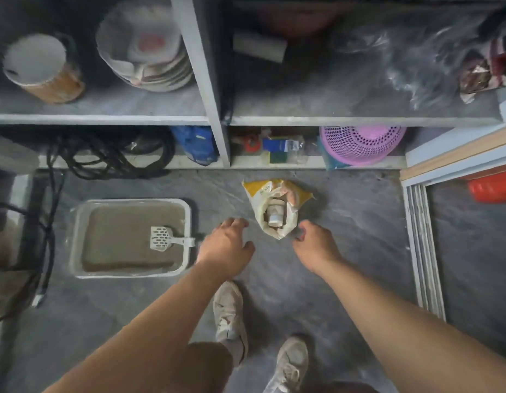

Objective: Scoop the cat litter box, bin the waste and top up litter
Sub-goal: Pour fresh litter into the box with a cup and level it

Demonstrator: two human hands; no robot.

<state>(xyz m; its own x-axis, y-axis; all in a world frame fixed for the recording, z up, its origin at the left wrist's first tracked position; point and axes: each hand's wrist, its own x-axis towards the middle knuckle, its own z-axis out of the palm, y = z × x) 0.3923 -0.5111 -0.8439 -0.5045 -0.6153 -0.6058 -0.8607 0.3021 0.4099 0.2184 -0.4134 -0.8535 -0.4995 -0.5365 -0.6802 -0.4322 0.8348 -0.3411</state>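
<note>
In the head view, the person is standing on a grey floor and both arms are reaching down toward the litter bag [276,207], a yellow and white sack that is standing open between the two hands. The left hand [226,246] is hanging just left of the bag with relaxed, spread fingers and is holding nothing. The right hand [314,242] is just right of the bag's lower edge; its fingers are loosely curled and it also seems empty, though I cannot tell if a fingertip is touching the bag.

The litter box [131,238], a white tray, is lying on the floor to the left, well apart from the bag. It is filled with brownish litter, and the scoop [165,239] is resting inside it with its handle over the right rim.

I judge that the step in hand is picking up the bag for topping up. To do it well, both hands should be gripping the bag's sides low, keeping the mouth upward, because something pale is sitting inside the mouth and could be falling out.

Counting: one box, one scoop, one bag, two hands, two shoes [229,313]. On the shelf above there is one stack of plates [145,49] and, lower, one pink basket [362,143].
</note>
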